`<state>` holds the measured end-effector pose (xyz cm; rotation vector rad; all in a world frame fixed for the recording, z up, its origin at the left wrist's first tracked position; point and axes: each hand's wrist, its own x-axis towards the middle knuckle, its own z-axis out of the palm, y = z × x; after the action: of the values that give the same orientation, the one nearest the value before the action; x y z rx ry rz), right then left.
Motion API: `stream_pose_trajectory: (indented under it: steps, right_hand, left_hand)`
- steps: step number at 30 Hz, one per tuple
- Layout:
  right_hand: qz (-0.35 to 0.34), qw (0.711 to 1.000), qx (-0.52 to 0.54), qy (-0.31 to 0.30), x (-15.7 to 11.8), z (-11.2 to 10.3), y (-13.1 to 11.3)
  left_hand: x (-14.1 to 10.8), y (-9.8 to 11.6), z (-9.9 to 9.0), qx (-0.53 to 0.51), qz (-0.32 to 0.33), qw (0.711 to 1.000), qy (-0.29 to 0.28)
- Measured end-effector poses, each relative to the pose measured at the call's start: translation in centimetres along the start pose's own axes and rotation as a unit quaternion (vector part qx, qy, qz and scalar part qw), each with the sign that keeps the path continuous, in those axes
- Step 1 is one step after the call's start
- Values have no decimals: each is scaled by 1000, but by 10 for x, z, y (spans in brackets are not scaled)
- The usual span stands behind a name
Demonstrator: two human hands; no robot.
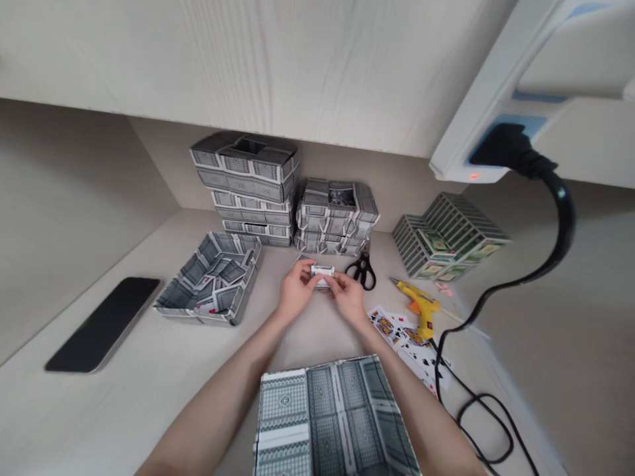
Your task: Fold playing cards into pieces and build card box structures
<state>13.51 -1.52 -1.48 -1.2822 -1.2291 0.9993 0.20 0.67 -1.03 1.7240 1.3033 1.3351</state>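
Observation:
Between my two hands, near the middle of the view, is a small folded white card [323,271]. My left hand [297,288] pinches its left end, thumb in front. The fingers of my right hand [347,295] close on its right end. Below my hands, between my forearms, stands a large box made of grey-patterned playing cards [332,416]. Black-handled scissors [362,272] lie just right of my right hand. A yellow glue gun [421,309] rests further right, beside loose playing cards [397,334].
An open card tray [241,291] holding loose cards and a black phone [106,324] are on the left. Stacked grey card boxes [248,172] stand behind, green card boxes [451,231] at back right. A black cable [489,294] hangs from a power strip [446,162].

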Motion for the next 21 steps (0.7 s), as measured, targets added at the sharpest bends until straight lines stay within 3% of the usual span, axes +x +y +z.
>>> stream_pose_trajectory:
  steps: [12, 16, 21]
  right_hand:
    - [-12, 999, -14, -38, -1, -3, -4]
    - [3, 998, 26, -63, -3, -4, -10]
    - [26, 987, 112, -115, -3, -9, -17]
  left_hand:
    - [-1, -6, -2, 70, 12, 997, -1]
    - [-1, -2, -4, 69, 14, 997, -17]
    - [-1, 6, -4, 57, 64, 996, -25]
